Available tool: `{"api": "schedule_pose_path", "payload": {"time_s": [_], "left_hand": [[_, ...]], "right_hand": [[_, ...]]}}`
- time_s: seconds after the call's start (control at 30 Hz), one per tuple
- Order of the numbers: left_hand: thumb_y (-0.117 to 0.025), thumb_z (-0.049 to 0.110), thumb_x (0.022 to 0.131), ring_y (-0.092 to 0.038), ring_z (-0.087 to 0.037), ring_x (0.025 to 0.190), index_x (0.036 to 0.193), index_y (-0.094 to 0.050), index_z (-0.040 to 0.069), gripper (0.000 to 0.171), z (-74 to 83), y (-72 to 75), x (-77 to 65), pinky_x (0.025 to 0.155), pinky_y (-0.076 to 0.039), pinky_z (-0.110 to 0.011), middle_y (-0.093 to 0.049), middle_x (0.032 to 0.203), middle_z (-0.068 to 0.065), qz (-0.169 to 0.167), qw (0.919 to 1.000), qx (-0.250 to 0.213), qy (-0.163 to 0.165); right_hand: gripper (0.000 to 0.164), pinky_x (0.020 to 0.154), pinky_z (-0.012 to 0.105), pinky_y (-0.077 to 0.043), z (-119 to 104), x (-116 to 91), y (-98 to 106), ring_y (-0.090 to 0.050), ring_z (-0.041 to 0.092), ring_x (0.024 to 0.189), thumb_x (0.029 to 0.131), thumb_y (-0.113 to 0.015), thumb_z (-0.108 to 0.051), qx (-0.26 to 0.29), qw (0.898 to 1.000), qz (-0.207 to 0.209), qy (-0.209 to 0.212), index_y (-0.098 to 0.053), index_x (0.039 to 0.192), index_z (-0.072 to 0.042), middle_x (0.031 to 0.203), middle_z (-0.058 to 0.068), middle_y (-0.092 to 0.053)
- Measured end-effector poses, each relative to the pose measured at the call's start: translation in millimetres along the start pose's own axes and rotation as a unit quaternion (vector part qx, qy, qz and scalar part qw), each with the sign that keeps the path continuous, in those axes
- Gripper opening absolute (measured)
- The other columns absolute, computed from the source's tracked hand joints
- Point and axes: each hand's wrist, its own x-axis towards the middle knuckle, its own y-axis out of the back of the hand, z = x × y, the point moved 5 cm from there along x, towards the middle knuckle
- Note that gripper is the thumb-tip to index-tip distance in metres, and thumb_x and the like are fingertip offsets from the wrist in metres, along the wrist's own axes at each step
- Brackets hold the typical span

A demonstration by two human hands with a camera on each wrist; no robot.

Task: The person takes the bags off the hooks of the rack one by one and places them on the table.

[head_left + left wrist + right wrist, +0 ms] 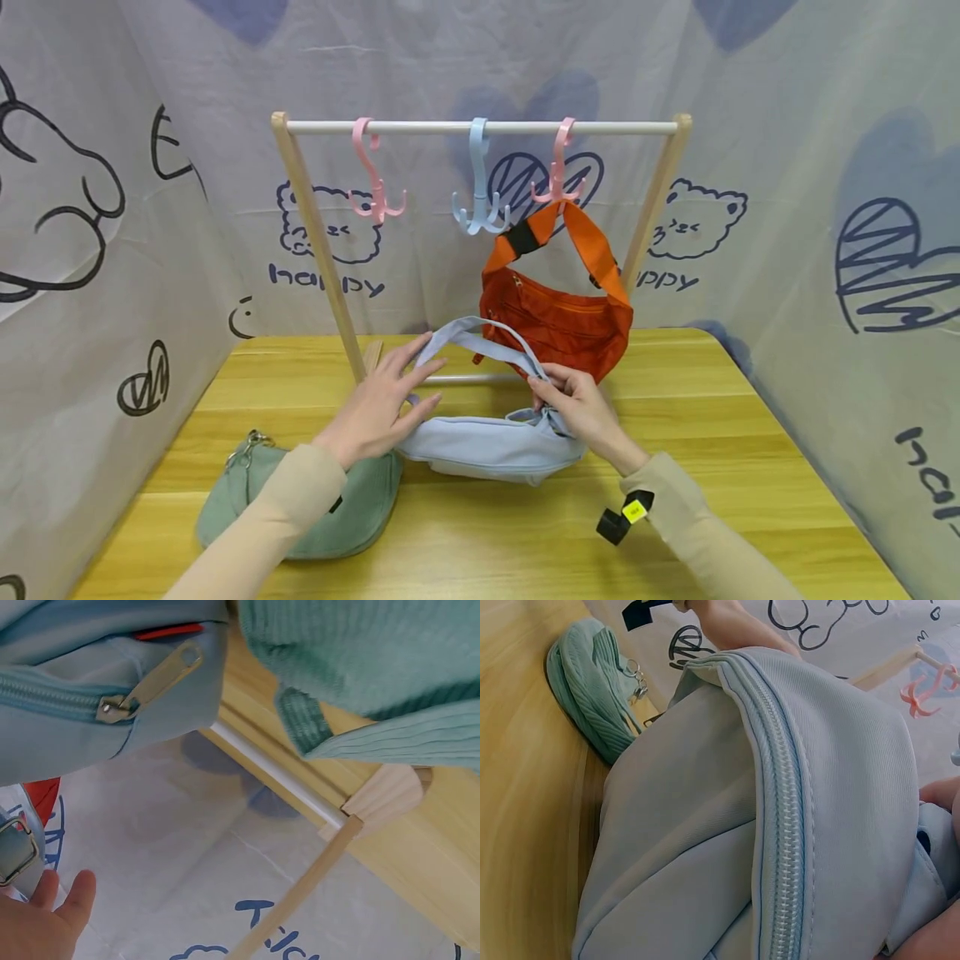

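1. Light-blue bag (491, 450): on my feed I see it over the table (480, 542), right of the green bag (360, 508).
2. Left hand (378, 410): fingers straight and spread at the strap (491, 348).
3. Right hand (581, 410): thumb and fingers pinch the strap's right end.

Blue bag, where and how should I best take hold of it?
Probably by the strap, from above: it arches over the bag, leaving a gap underneath for fingers. The right hand pinches one end; the left hand is at the other.
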Motion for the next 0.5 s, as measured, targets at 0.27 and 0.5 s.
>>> {"api": "schedule_pose_path", "payload": {"time_s": [0.27, 0.5], "left_hand": [[-0.055, 0.05, 0.099, -0.021, -0.043, 0.153, 0.144, -0.056, 0.025, 0.052, -0.2, -4.8, -10.6, 0.111, -0.028, -0.076, -0.026, 0.167, -0.006, -0.013, 0.9991, -0.009, -0.038], [-0.067, 0.062, 0.087, -0.019, -0.047, 0.153, 0.144, -0.056, 0.024, 0.069, -1.8, -9.5, -16.0, 0.113, -0.02, -0.079, -0.027, 0.167, -0.006, -0.048, 0.9982, 0.001, -0.037]], "right_hand": [[0.028, 0.071, 0.021, -0.052, 6, 0, -1, -0.062, 0.007, 0.069, 0.105, -0.054, -0.014, 0.006, 0.999, -0.013, -0.036, -0.062, 0.118, 0.008, 0.072, -0.006, -0.063], [0.029, 0.072, 0.022, -0.056, 9, 1, -3, -0.064, 0.008, 0.071, 0.104, -0.055, -0.015, 0.035, 0.997, -0.038, -0.059, -0.059, 0.119, 0.009, 0.078, -0.002, -0.066]]}}
